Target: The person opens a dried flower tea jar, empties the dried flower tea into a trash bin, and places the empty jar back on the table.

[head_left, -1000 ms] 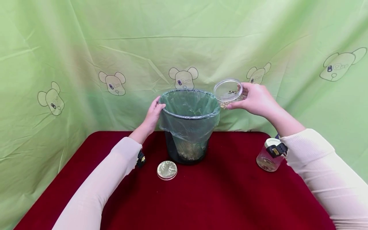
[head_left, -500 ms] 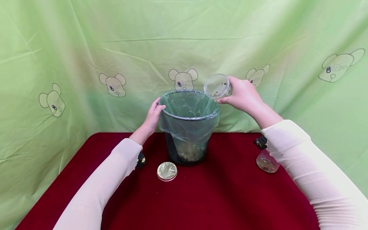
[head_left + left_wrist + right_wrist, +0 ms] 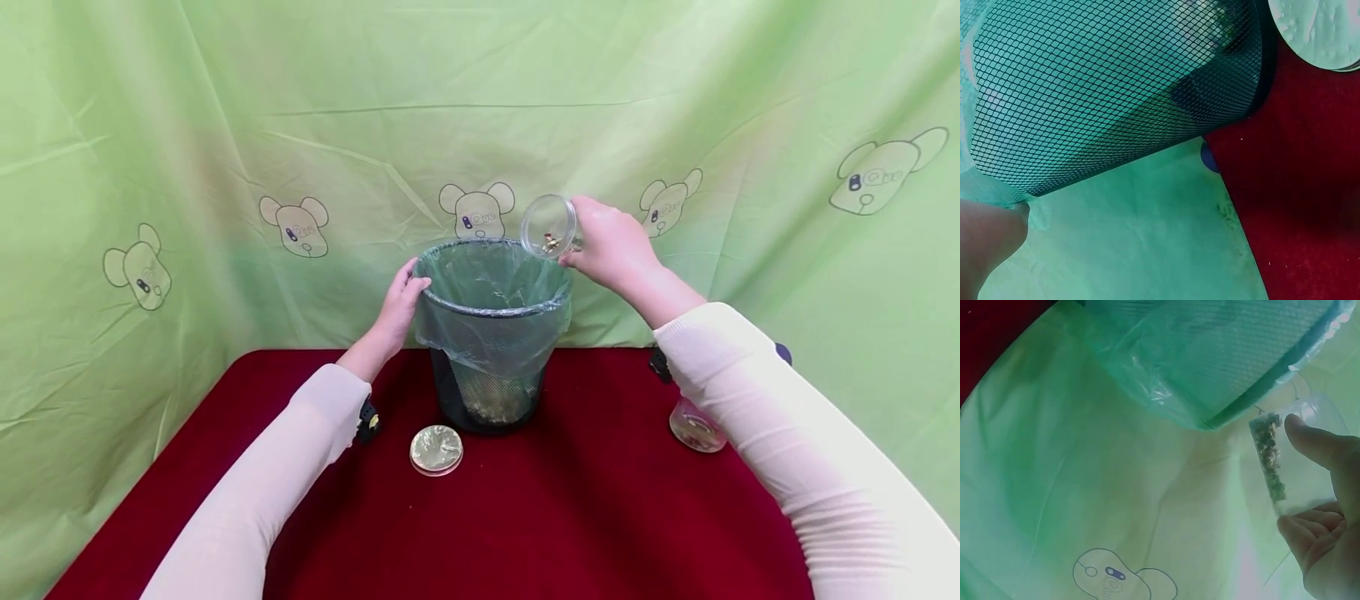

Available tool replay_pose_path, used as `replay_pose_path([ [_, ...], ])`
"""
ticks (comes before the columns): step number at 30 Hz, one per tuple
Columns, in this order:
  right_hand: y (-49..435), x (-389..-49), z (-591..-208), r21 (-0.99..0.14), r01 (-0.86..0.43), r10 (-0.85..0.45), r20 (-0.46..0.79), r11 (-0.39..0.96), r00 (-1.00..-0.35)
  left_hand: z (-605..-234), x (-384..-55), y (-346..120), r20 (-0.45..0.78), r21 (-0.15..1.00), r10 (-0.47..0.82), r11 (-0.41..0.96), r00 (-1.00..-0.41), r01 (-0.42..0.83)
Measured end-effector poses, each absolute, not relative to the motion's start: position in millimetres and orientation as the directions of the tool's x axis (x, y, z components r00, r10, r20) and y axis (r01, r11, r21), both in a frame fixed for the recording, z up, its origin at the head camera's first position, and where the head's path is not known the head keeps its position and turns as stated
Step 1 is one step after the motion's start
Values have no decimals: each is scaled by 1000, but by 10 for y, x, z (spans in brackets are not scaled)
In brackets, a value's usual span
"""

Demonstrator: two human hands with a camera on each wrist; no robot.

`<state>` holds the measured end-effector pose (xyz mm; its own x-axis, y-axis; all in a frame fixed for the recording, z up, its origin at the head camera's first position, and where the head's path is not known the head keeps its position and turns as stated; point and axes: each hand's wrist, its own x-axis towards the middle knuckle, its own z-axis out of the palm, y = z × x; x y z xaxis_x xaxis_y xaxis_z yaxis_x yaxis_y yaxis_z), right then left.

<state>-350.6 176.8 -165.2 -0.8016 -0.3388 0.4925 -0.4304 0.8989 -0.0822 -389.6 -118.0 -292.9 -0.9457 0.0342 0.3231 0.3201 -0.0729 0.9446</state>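
We see the clear jar (image 3: 542, 218) tilted beside the right-hand rim of the mesh bin (image 3: 497, 395), gripped between the thumb and fingers of the right hand (image 3: 611, 252), while the left hand (image 3: 397, 305) pinches the lined rim opposite. On the red cloth (image 3: 570, 517) we find a round silvery disc (image 3: 437, 449) in front of the bin and, to the right, a second jar (image 3: 692, 428), partly hidden from us by the right sleeve (image 3: 738, 379). Our right wrist view shows small bits (image 3: 1269, 456) banded along one edge of the tilted jar, where the head view gives only a little clump.
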Motion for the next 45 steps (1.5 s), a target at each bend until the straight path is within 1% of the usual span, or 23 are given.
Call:
replay_pose_path([
  [6, 1726, -3544, -1661, -3, -425, -369, 493, 905, -788, -2915, -3891, -1181, 322, 945, 36, -78, -946, 319],
  [16, 1698, -3588, -1701, 130, -454, -454, 500, 881, -737, -2914, -3880, -1172, 330, 942, 39, -79, -943, 326],
  [22, 1684, -3610, -1751, 175, -500, -511, 518, 848, -686, -2907, -3862, -1172, 326, 944, 42, -66, -944, 323],
  [32, 1649, -3623, -1833, 234, -541, -576, 511, 808, -639, -2919, -3857, -1181, 308, 951, 49, -47, -950, 305],
  [42, 1656, -3649, -1876, 357, -530, -636, 508, 769, -581, -2906, -3854, -1194, 311, 950, 46, -37, -949, 310],
  [45, 1654, -3653, -1877, 374, -528, -645, 498, 762, -579, -2897, -3844, -1191, 317, 948, 42, -39, -947, 316],
])
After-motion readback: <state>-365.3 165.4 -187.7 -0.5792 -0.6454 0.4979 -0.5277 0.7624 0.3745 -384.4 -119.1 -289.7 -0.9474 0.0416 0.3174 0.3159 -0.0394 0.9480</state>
